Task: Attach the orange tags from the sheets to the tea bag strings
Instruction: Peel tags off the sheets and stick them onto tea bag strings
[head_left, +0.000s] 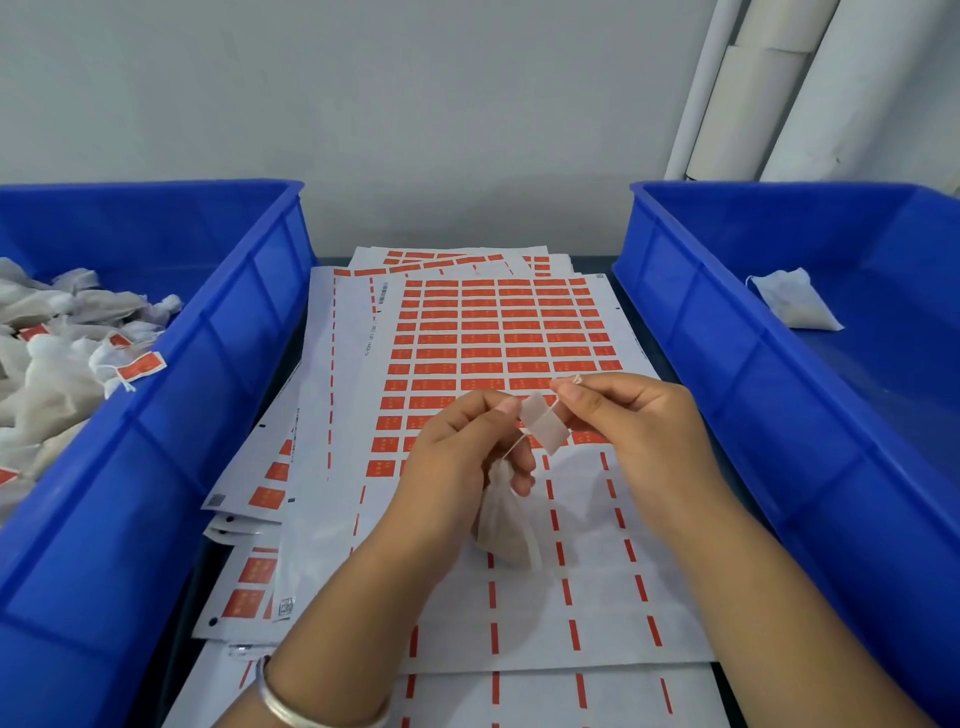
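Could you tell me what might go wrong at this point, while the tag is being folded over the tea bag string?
1. The tag, pinched between the left hand and right hand, could close crooked or miss the thin string.
2. The tea bag dangles from the left hand; a tug might pull the string off the adhesive.
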